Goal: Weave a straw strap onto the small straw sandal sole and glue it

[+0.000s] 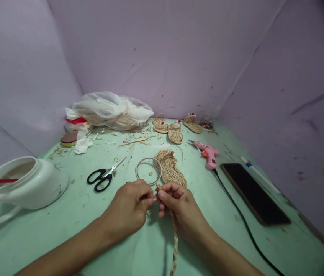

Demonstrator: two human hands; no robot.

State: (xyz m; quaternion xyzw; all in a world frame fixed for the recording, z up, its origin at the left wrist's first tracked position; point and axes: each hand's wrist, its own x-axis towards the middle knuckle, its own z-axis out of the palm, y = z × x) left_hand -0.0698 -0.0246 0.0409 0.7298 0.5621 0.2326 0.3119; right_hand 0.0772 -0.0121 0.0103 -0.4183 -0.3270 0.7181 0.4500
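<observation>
My right hand [180, 205] is closed round a braided straw cord [175, 241], pinching its upper end between thumb and forefinger. The rest of the cord hangs down toward me and leaves the bottom edge of the view. My left hand [135, 205] meets it from the left with thumb and fingers pinched together. A small pale bit shows at those fingertips, too small to name. Just beyond the hands lies a woven straw sole-shaped piece [170, 166], partly covered by my right hand. Beside it a pale ring [136, 168] lies on the table, close to my left knuckles.
Black-handled scissors [103, 179] and a white pot [40, 188] are at left. A pink glue gun [210, 155], its black cable and a phone [254, 193] occupy the right. Small straw sandals [175, 134] and a plastic bag [113, 111] sit along the back wall.
</observation>
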